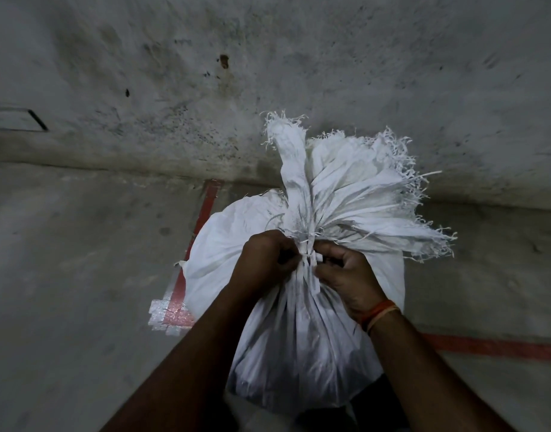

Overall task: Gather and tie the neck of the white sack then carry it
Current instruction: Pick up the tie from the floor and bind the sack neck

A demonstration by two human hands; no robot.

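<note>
A full white woven sack [302,350] stands on the concrete floor below me. Its neck [308,241] is bunched tight, and the frayed mouth [355,185] fans out above the bunch. A thin white strip [311,269] is wrapped around the neck, with a loose end hanging down. My left hand [265,263] grips the neck and strip from the left. My right hand [346,275], with an orange thread at the wrist, pinches the strip from the right. Both hands touch at the neck.
A stained grey wall [268,73] rises just behind the sack. Red tape lines [205,213] run on the floor to the left of the sack and another [492,346] to the right. A silvery tape patch [168,316] lies at the left line's near end.
</note>
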